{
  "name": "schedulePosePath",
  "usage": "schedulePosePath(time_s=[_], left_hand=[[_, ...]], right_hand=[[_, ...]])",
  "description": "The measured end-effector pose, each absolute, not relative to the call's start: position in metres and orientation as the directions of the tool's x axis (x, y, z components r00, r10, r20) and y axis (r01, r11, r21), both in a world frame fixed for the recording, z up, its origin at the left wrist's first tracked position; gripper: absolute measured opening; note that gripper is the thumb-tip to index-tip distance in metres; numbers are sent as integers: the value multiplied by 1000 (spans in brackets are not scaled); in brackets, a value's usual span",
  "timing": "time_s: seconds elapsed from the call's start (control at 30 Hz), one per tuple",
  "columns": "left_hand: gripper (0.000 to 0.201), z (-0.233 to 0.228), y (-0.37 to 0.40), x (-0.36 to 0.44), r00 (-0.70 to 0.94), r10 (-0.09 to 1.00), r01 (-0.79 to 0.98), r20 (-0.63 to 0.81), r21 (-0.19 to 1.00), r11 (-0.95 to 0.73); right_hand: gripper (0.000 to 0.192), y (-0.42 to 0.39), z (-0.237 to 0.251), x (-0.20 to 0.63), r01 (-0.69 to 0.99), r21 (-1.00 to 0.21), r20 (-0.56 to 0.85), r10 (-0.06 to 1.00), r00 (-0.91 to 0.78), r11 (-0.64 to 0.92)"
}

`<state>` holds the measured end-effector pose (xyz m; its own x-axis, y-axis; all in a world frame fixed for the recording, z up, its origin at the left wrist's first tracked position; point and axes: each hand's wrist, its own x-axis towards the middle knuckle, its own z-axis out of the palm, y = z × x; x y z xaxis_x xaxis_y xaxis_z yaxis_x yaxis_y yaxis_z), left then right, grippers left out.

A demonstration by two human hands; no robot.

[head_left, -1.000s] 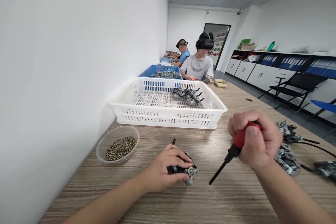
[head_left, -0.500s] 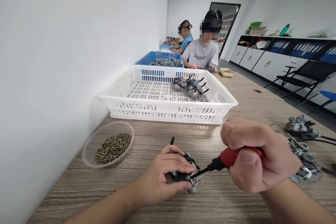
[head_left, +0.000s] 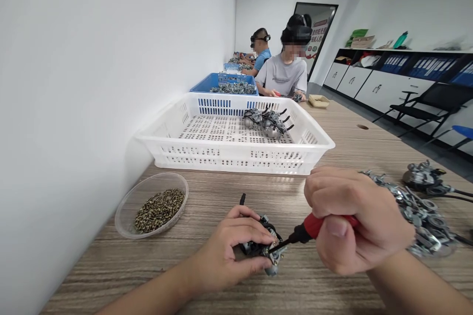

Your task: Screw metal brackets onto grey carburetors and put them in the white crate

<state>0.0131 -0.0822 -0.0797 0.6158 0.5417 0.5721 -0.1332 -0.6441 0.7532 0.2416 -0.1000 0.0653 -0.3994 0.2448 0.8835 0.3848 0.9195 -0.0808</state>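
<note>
On the wooden table, my left hand [head_left: 223, 246] grips a small metal carburetor [head_left: 272, 270] with a black hose, thumb on the near side and fingers over the top. My right hand [head_left: 360, 221] is wrapped around the red and black handle of a screwdriver [head_left: 311, 227]. Its dark shaft slants down to the left, and the tip meets the carburetor right beside my left fingertips. A screw under the tip is too small to make out. Left of my hands stands a clear plastic bowl [head_left: 123, 214] of brass-coloured screws [head_left: 160, 209].
Ahead is a white perforated crate [head_left: 236, 155] holding several carburetors [head_left: 271, 125]. A blue crate [head_left: 203, 81] of metal parts sits behind it. More metal parts [head_left: 424, 219] lie at the right. Two people [head_left: 283, 74] work farther along the table; a wall borders the left.
My right hand and the screwdriver handle have shifted slightly left, while the tip stays on the carburetor. My left hand keeps its grip in nearly the same place.
</note>
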Motion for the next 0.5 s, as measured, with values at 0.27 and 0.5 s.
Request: schedulePosePath(time_s=[0.27,0.5], left_hand=[[33,-79,-83,13,623,542,-133,564,759,-637],[31,-79,-83,13,614,540,-130,575,749,-650]], right_hand=[[27,-98,60,238,342,-95,909,222,-354,935],[26,-98,61,239,351,-100,906,231,-355,931]])
